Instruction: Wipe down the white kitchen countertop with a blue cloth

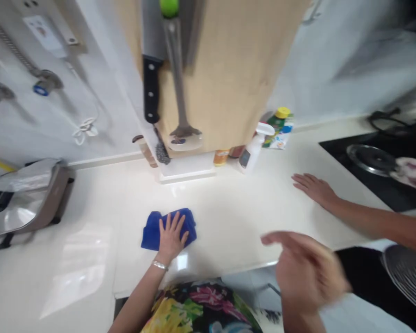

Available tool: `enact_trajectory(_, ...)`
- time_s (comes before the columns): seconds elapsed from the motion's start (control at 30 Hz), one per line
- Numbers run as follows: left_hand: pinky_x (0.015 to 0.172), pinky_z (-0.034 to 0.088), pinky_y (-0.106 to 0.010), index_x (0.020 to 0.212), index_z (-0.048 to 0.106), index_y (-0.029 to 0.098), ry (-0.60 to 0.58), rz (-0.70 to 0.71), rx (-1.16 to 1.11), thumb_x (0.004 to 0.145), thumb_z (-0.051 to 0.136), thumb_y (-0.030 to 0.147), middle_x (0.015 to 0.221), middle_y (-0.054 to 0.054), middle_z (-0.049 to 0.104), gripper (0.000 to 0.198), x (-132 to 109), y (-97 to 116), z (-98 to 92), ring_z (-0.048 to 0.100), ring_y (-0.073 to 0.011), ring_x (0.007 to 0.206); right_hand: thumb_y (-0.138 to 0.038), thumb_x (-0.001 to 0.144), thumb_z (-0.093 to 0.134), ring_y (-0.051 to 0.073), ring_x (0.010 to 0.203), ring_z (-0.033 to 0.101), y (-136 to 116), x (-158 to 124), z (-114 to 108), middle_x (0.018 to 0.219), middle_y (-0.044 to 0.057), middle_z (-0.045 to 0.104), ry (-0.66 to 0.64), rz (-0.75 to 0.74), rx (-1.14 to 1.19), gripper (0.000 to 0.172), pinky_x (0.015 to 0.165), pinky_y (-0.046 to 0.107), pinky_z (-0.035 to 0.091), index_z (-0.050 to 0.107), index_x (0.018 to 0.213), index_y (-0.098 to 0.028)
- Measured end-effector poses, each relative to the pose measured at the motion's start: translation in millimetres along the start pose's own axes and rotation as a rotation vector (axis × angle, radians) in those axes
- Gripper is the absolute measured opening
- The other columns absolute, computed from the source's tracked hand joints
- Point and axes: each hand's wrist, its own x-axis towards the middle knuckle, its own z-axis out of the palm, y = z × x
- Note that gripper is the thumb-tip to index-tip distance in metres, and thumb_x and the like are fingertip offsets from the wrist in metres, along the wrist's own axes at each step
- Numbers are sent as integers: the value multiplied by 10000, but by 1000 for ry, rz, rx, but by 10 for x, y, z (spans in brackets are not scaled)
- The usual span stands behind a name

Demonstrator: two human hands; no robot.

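My left hand (171, 236), with a bracelet at the wrist, lies flat on a folded blue cloth (151, 233) on the white counter. Its fingers are spread over the cloth and not wrapped round it. Raised above the counter's front edge, my right hand (307, 268) is blurred by motion. One digit stretches out to the left, apart from the rest, and nothing shows in the hand. Beyond it, a co-worker's hand (314, 188) rests on the white countertop (225, 217) with fingers extended.
A wooden cabinet side (225, 78) juts toward me, with a cleaver (151, 88) and a spatula (178, 74) hanging on it. Below stand a spray bottle (251, 155) and a yellow-capped bottle (280, 118). An electric pan (24, 199) sits left, a black cooktop (364, 166) right.
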Motion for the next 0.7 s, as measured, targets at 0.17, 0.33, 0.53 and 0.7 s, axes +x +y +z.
enact_trajectory(0.17,1165,156,-726,1556,345,234,49,-428,65,984,373,464,1624,-103,322,616,-106,-889,-100,225,-413,1498,-369,1004,343,277,1186,614,308,-54,722,1300,153,634,-93,-57,-110,459,996,516,537,512,1399,-207)
enact_trajectory(0.33,1189,148,-695,1522,366,37,153,-523,124,981,324,409,1599,-234,308,658,5,-1364,-116,148,-421,1517,-252,973,355,322,1373,472,703,-555,1252,1462,171,516,-72,-195,-334,566,1101,604,421,312,1536,-214)
enact_trajectory(0.53,1243,247,-469,1542,307,44,20,-52,-5,982,378,409,1619,-185,296,672,166,-1903,-157,214,-284,1523,-266,931,389,350,1326,518,840,-585,1347,1455,147,524,-41,-239,-377,659,1044,629,469,234,1571,-285)
enact_trajectory(0.7,1253,201,-498,1555,275,58,94,-160,-53,1006,325,442,1625,-176,290,671,655,-2247,-134,197,-282,1529,-317,855,471,401,1243,576,848,-521,1322,1457,79,529,-33,-224,-348,748,918,665,538,242,1563,-390)
